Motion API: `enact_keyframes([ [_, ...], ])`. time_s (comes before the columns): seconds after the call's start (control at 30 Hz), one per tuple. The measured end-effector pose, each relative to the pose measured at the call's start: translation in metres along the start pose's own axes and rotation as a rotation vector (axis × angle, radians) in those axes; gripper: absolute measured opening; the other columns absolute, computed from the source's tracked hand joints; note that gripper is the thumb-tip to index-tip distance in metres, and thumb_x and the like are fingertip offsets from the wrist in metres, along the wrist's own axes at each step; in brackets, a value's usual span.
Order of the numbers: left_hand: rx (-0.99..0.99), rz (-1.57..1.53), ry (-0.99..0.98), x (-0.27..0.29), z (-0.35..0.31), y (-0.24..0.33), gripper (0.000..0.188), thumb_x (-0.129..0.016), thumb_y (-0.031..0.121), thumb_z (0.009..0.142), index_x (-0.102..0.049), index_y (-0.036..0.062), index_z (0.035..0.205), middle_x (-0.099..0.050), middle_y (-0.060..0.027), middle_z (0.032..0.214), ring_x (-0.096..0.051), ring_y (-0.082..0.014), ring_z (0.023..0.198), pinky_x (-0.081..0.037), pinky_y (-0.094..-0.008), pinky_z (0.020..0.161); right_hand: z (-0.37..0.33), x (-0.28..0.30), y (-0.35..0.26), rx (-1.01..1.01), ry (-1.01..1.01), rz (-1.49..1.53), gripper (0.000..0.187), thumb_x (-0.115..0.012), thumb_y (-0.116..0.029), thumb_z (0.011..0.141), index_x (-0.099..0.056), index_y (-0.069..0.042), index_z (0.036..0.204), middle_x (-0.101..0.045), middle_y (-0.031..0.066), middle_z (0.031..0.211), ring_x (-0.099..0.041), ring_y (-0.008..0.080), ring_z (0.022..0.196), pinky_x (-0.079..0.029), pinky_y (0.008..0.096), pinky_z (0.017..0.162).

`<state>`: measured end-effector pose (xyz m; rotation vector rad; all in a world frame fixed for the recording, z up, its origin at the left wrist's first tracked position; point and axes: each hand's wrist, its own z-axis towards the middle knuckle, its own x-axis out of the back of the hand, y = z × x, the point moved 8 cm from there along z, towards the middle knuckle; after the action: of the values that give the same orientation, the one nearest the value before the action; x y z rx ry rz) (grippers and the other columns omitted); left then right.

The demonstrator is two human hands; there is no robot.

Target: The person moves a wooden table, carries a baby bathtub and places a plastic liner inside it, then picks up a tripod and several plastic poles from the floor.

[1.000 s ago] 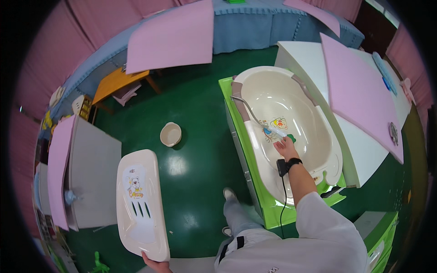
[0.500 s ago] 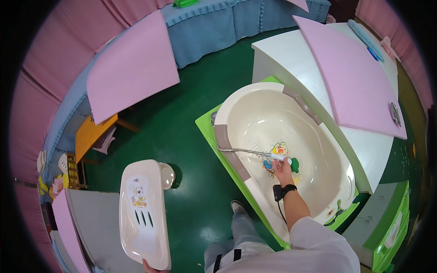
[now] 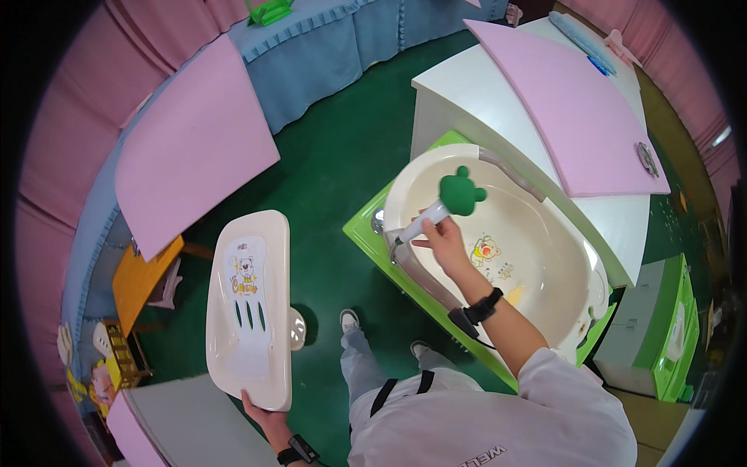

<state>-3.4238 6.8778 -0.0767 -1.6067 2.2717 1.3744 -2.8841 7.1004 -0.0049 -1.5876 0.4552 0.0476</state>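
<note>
My right hand [image 3: 445, 240] is closed round the white handle of a shower head [image 3: 461, 192] with a green, bear-shaped front. It is held over the left side of a cream baby bathtub [image 3: 506, 214], which has cartoon bear pictures on its bottom. The hose end of the handle is near the tub's grey-brown rim grip. At the left, my left hand [image 3: 266, 419] grips the lower edge of a cream bath insert [image 3: 276, 311] with a bear print and several slots. The insert is tilted up above the floor, and my left fingers are partly hidden behind it.
The tub rests on a green stand [image 3: 359, 226], against a white table [image 3: 443, 97] with a pink mat [image 3: 576, 132]. Another pink mat [image 3: 198, 148] is at the far left, near a small orange table [image 3: 140, 280]. A grey-and-green cabinet [image 3: 646, 327] stands at the right.
My right hand has raised the shower head from low in the tub toward its left rim, turning the green front upward. My left hand and the insert have moved farther up in view.
</note>
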Motion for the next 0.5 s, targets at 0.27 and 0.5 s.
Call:
enact_keyframes([
  [0.27,0.097,0.037,-0.132,-0.064,0.137,0.090,0.058,-0.048,0.043,0.089,-0.044,0.0060,0.133,-0.049,-0.0116,0.132,-0.050,-0.0314,0.118,-0.043,-0.0470,0.098,-0.013,-0.077,0.070,0.267,0.212,-0.773,0.028,-0.060,-0.013,0.087,-0.055,0.001,0.111,-0.063,0.0189,0.095,-0.065,0.0232,0.083,-0.051,0.0364,0.066],
  [0.5,0.161,0.191,-0.163,-0.125,0.231,0.146,0.057,-0.051,0.044,0.088,-0.046,0.0068,0.131,-0.052,-0.0102,0.129,-0.052,-0.0310,0.116,-0.044,-0.0465,0.096,-0.049,-0.065,0.152,0.148,0.315,-0.952,0.030,-0.054,-0.002,0.082,-0.053,-0.001,0.112,-0.058,0.0256,0.100,-0.055,0.0457,0.093,-0.048,0.0454,0.079],
])
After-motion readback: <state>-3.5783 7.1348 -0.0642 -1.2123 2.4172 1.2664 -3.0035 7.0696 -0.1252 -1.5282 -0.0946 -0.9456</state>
